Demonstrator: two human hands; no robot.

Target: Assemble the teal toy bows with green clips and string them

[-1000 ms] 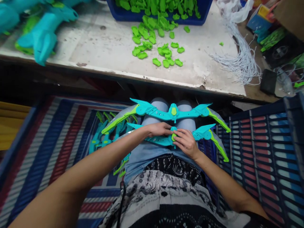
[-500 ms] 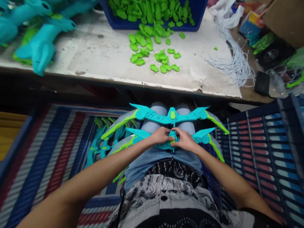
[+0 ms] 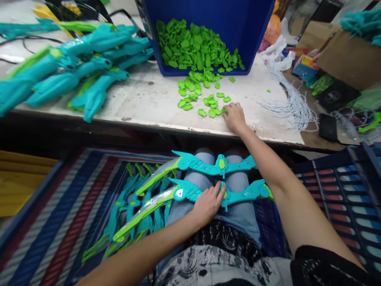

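Observation:
Two turquoise toy bows with lime-green limb tips lie across my thighs: the farther bow [image 3: 205,168] has a green piece on its middle, and the nearer bow [image 3: 242,195] lies closer to my waist. My left hand [image 3: 208,201] rests on the nearer bow, fingers stretched out over its middle and partly covering the green piece there. On the table edge, my right hand [image 3: 235,118] pinches a small green plastic piece [image 3: 224,111] at its fingertips. Other loose green pieces [image 3: 210,101] lie beside that hand. My right forearm hides the farther bow's right end.
A blue bin [image 3: 159,59] of green pieces lies tipped toward me on the white table [image 3: 143,107]. Turquoise bow parts [image 3: 77,75] are piled left, white strings [image 3: 293,105] right. More bows [image 3: 131,198] stand low at my left; a dark plastic crate [image 3: 336,190] is at my right.
My right hand has left the nearer bow and reached forward to the loose green pieces. My left hand stays on the bow. The view has tilted up, showing more table.

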